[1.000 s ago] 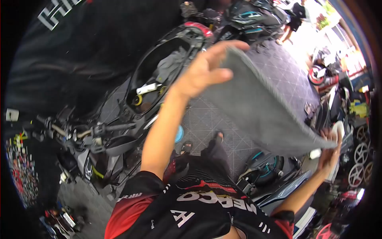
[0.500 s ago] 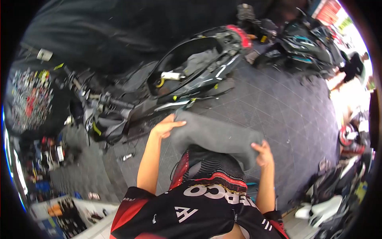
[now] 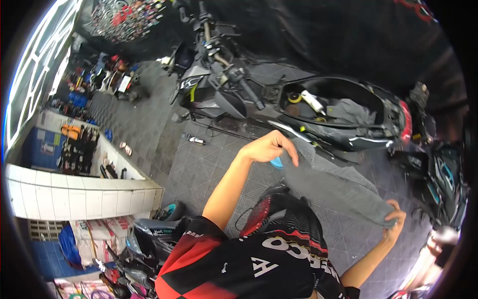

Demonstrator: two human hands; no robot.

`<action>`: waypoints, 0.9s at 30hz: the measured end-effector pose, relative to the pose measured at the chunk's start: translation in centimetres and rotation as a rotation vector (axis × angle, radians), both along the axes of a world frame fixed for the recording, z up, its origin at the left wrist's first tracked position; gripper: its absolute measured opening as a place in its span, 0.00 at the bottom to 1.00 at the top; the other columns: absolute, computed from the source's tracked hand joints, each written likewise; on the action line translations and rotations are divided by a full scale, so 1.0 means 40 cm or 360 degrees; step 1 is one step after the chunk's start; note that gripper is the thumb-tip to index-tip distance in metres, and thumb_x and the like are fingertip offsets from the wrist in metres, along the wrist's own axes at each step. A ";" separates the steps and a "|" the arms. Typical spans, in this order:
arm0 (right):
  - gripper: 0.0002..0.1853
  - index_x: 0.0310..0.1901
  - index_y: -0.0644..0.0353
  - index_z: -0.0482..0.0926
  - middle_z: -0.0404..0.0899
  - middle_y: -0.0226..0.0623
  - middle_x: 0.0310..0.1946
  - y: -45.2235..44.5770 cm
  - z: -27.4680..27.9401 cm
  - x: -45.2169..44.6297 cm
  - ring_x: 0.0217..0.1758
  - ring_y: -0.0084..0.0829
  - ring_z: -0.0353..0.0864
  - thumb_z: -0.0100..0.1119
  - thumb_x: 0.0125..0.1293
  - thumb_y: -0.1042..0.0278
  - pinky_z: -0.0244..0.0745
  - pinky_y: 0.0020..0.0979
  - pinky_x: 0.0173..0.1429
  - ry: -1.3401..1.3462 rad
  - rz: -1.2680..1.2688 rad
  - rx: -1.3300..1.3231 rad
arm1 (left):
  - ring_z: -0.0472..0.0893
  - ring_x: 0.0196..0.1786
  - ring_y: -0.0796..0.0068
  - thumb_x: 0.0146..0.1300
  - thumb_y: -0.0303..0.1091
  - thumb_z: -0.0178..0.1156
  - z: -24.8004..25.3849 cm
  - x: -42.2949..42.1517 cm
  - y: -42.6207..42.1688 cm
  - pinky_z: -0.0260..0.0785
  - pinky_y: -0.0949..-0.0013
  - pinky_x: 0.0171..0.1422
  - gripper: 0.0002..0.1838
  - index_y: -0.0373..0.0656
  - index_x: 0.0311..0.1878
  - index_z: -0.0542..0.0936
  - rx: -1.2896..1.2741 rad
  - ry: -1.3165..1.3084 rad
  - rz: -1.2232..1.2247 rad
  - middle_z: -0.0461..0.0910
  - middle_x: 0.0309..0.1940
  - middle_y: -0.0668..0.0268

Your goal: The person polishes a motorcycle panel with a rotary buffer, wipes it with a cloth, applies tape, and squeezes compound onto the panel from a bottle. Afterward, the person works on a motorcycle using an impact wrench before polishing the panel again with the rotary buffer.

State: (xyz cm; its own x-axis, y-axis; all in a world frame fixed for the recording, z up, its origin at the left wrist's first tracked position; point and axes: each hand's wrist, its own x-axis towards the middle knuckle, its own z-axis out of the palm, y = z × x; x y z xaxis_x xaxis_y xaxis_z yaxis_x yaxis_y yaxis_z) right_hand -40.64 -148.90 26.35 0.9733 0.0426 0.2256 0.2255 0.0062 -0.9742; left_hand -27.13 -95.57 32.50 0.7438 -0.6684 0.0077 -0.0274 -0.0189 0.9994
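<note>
A grey cloth [image 3: 333,187] is stretched in front of my body, sloping down to the right. My left hand [image 3: 271,148] grips its upper left end with the fingers curled over it. At the lower right end, my right hand [image 3: 395,219] pinches the cloth's edge. A small blue thing [image 3: 277,162] shows just below my left fingers; its kind is unclear. Beyond the cloth stands a scooter [image 3: 343,137] with its seat off. Inside its open storage bin lie a white bottle [image 3: 312,101], a yellow roll [image 3: 294,97] and another grey cloth [image 3: 351,112].
The scooter's handlebar [image 3: 246,87] points toward the upper left. A small tool [image 3: 195,140] lies on the tiled floor. At left stands a white tiled counter [image 3: 74,192], with another motorcycle [image 3: 149,236] below it. More motorcycles [image 3: 443,174] stand at right.
My view has turned left, so the scooter sits further right and the white counter shows more. Both hands still hold the cloth, which now slopes more steeply and looks narrower.
</note>
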 end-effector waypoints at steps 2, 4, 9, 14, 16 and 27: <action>0.27 0.28 0.60 0.79 0.85 0.50 0.41 -0.042 0.010 0.022 0.48 0.39 0.84 0.71 0.64 0.39 0.77 0.42 0.58 0.0136 0.0082 -0.0101 | 0.87 0.45 0.63 0.37 0.16 0.45 0.046 0.004 0.048 0.78 0.64 0.56 0.27 0.32 0.39 0.90 -0.0040 0.0023 -0.0044 0.89 0.37 0.54; 0.28 0.24 0.61 0.80 0.85 0.49 0.34 -0.009 0.094 0.063 0.41 0.39 0.85 0.73 0.63 0.40 0.78 0.42 0.55 0.0179 0.0208 -0.0282 | 0.88 0.42 0.61 0.46 0.20 0.50 0.080 0.019 0.096 0.78 0.64 0.54 0.20 0.32 0.37 0.90 -0.0029 0.0002 -0.0069 0.90 0.36 0.54; 0.34 0.26 0.66 0.89 0.86 0.53 0.25 0.045 0.132 0.103 0.25 0.46 0.86 0.69 0.57 0.32 0.83 0.41 0.42 0.0032 0.0417 -0.0151 | 0.89 0.33 0.57 0.62 0.50 0.57 -0.044 0.085 0.212 0.79 0.60 0.49 0.25 0.34 0.33 0.90 -0.0436 -0.0116 -0.0117 0.90 0.31 0.54; 0.28 0.31 0.69 0.89 0.88 0.52 0.31 0.094 0.088 0.147 0.26 0.43 0.86 0.69 0.58 0.43 0.83 0.38 0.47 0.0100 0.0353 0.0123 | 0.89 0.43 0.58 0.65 0.58 0.63 -0.133 0.032 0.202 0.79 0.60 0.52 0.29 0.36 0.37 0.90 -0.0437 0.0204 0.0267 0.89 0.38 0.52; 0.23 0.38 0.68 0.87 0.88 0.49 0.35 0.078 -0.003 0.142 0.31 0.41 0.87 0.71 0.58 0.50 0.82 0.37 0.50 0.0244 0.0015 0.0099 | 0.88 0.42 0.61 0.65 0.53 0.67 -0.164 0.029 0.155 0.78 0.60 0.53 0.24 0.37 0.37 0.88 -0.0709 0.0402 0.0437 0.89 0.39 0.54; 0.41 0.70 0.62 0.68 0.81 0.38 0.51 0.411 0.036 0.485 0.53 0.28 0.82 0.79 0.57 0.67 0.79 0.29 0.54 0.0818 0.0244 -0.0373 | 0.85 0.56 0.68 0.77 0.30 0.58 -0.120 0.209 -0.433 0.79 0.63 0.59 0.31 0.40 0.78 0.59 -0.0769 0.0868 0.0109 0.83 0.59 0.50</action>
State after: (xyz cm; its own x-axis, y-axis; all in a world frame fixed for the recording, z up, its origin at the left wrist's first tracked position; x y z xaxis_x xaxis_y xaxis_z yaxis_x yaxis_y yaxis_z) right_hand -21.24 -132.47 27.80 0.9342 0.1835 -0.3061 -0.2626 -0.2272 -0.9378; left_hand -18.78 -112.87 27.71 0.7660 -0.6360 -0.0935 0.4621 0.4436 0.7679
